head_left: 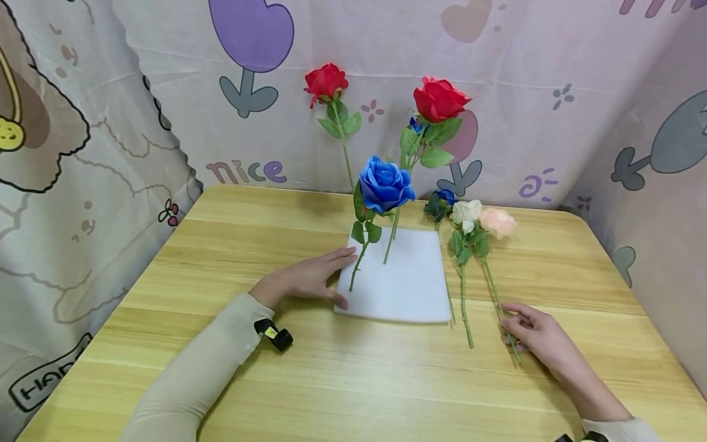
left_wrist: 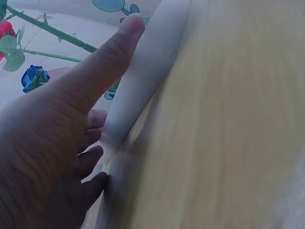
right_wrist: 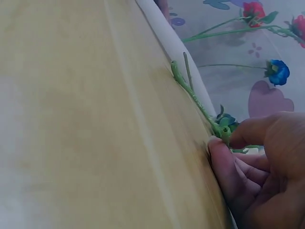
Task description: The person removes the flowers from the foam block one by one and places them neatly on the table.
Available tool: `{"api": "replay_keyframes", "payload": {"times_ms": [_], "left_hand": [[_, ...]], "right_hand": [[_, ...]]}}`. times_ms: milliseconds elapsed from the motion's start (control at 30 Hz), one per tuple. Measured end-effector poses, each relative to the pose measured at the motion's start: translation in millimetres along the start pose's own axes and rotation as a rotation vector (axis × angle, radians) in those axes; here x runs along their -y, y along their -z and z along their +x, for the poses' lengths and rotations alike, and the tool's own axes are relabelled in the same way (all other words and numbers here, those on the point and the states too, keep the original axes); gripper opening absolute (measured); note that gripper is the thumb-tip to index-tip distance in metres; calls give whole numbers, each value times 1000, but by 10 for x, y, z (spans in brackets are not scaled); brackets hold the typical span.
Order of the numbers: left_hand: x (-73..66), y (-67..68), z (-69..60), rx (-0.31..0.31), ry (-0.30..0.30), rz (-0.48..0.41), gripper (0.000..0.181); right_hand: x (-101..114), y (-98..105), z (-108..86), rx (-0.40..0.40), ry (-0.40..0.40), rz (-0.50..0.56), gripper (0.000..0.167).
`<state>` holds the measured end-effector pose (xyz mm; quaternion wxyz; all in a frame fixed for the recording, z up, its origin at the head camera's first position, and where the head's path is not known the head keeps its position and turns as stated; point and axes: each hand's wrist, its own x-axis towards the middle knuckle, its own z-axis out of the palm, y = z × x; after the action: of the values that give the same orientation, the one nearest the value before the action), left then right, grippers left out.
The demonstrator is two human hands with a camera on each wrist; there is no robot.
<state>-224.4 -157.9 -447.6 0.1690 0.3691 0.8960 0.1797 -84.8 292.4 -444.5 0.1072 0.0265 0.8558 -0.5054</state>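
A white foam block (head_left: 405, 291) lies on the table, with artificial roses standing upright in it: a large blue rose (head_left: 385, 185), two red roses (head_left: 440, 99) and a partly hidden smaller blue one. My left hand (head_left: 311, 277) rests against the block's left side, thumb and fingers spread along its edge (left_wrist: 147, 62). On the right, my right hand (head_left: 534, 336) pinches the lower stem of a peach-pink rose (head_left: 498, 222) between thumb and forefinger; its cut stem end (right_wrist: 225, 131) shows in the right wrist view. Beside it lies a white rose (head_left: 466, 212).
Another blue rose (head_left: 445, 196) lies behind the white one, its stem running along the block's right side. The wooden table (head_left: 342, 387) ends at a printed curtain (head_left: 364, 37) at the back. A black strap device (head_left: 274, 334) sits on the left wrist.
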Motion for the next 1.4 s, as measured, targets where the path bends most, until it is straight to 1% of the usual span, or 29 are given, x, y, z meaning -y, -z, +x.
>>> {"api": "replay_keyframes", "payload": {"times_ms": [200,400,633,1033,1233,1400], "left_hand": [[7,-9,0,-4,-1,-2,118],[13,-9,4,-2,4,5,119],[-9,2,-6,-5,-7,-5,117],[-12,2,-2,2,3,-8,119],[-20,5,1,4,7,-1,118],[-12,-1,1,1,6,5,118]], "right_hand": [[24,-28,57,-15,-4,-80,52],[43,-31,77,-29,30,-157,48],[32,-28,75,-28,33,-146,49],[39,-5,71,-13,52,-148,51],[48,13,61,-12,38,-111,51],[78,48,62,-32,72,-142,51]]}}
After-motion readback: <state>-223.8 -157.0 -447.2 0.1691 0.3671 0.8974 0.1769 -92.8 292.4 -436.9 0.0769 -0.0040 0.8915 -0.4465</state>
